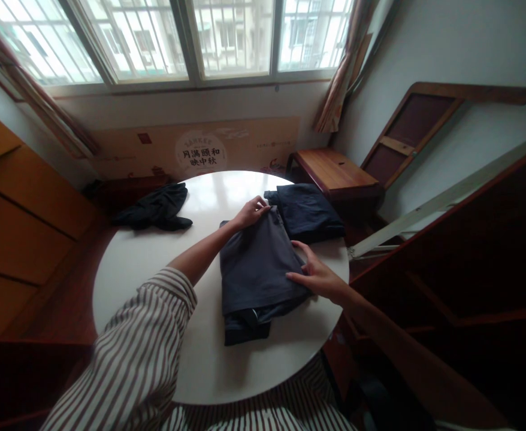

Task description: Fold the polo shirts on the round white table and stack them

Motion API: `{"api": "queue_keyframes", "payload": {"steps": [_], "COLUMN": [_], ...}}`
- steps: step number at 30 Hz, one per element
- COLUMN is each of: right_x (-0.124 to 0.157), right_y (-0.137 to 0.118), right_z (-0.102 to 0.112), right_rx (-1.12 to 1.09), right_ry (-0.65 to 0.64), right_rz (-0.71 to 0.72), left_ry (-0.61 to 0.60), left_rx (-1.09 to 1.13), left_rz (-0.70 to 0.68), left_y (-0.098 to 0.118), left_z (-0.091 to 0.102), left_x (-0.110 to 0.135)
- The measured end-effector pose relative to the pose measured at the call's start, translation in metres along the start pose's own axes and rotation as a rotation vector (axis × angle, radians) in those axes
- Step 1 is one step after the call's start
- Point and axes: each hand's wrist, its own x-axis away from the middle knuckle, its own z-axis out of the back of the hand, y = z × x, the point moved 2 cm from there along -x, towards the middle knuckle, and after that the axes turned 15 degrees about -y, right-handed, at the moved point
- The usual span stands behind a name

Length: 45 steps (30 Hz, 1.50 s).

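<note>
Right now, my left hand [251, 214] curls over the far edge of a folded charcoal garment [256, 269] mid-table on a round white table [155, 281]; my right hand [314, 275] lies open against its side.

Head cam, fwd & down (v. close)

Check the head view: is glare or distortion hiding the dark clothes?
Head view: the window is blown out, glare sits on the round white table beyond the hands, the wide lens bends the edges, and the dark grey garment loses fold detail in shadow, though the left hand and right hand look sharp.
</note>
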Motion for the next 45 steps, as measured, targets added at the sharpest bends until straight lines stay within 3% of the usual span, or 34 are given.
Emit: {"api": "queue_keyframes", "payload": {"steps": [4,6,8,10,12,15,17,20,24,28,30,33,36,39,45], "right_x": [0.008,0.011,0.016,0.021,0.024,0.017,0.007,-0.006,-0.005,0.012,0.017,0.008,-0.017,-0.039,-0.038], "right_y": [0.005,0.007,0.006,0.000,-0.009,-0.025,-0.035,-0.045,-0.037,-0.029,-0.034,-0.049,-0.055,-0.045,-0.030], "right_z": [0.011,0.010,0.007,0.001,-0.010,-0.033,-0.050,-0.075,-0.101,-0.107,-0.103,-0.094,-0.089,-0.094,-0.103], "right_rx": [0.209,0.390,0.624,0.862,1.005,1.017,0.979,0.919,0.878,0.853,0.848,0.813,0.817,0.913,0.922], "right_ry": [0.036,0.041,0.133,0.296,0.360,0.095,-0.126,-0.349,-0.554,-0.613,-0.620,-0.530,-0.367,-0.379,-0.515], "right_rz": [-0.050,-0.074,-0.077,-0.011,0.161,0.502,0.630,0.623,0.532,0.512,0.526,0.529,0.507,0.474,0.421], "left_ry": [0.007,-0.002,0.017,0.036,0.005,-0.096,-0.118,-0.070,-0.044,-0.064,-0.013,0.036,-0.181,-0.352,-0.365], "left_rx": [-0.156,-0.266,-0.352,-0.426,-0.462,-0.414,-0.359,-0.302,-0.296,-0.422,-0.552,-0.679,-0.614,-0.570,-0.555], "left_rz": [0.055,0.096,0.119,0.121,0.123,0.128,0.118,0.102,0.087,0.127,0.159,0.082,-0.103,-0.089,0.046], "left_y": [-0.002,-0.004,-0.007,-0.013,-0.022,-0.040,-0.049,-0.056,-0.056,-0.045,-0.032,-0.009,0.005,0.005,-0.007], "left_z": [-0.004,-0.003,0.006,0.020,0.036,0.053,0.057,0.054,0.049,0.049,0.046,0.028,-0.004,-0.027,-0.027], "left_x": [0.000,0.002,0.009,0.022,0.038,0.061,0.069,0.070,0.065,0.063,0.065,0.072,0.078,0.073,0.039]}}
